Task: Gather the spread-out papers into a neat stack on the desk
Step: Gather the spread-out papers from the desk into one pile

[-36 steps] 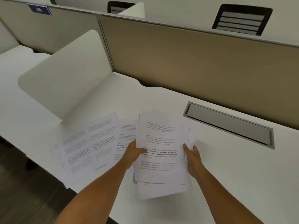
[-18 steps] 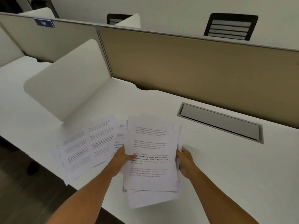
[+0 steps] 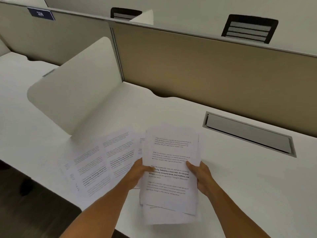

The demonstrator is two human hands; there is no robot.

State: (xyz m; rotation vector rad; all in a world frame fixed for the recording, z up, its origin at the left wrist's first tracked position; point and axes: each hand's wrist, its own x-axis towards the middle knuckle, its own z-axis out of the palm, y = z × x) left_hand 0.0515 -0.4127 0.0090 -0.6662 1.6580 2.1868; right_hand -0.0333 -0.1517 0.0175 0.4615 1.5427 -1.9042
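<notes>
White table; both hands clamp a rough stack of papers near its front edge, left hand on the left side, right hand on the right. Loose sheets fanned out just left.

Two bare forearms enter from the lower edge of the frame, one from the lower left and one from the lower right, narrowing toward the wrists near the centre. No sleeve, watch, ring or glove covers either arm, the left hand or the right hand. The left thumb is short and rounded; the right hand shows a thumb on top and the backs of its knuckles.
</notes>
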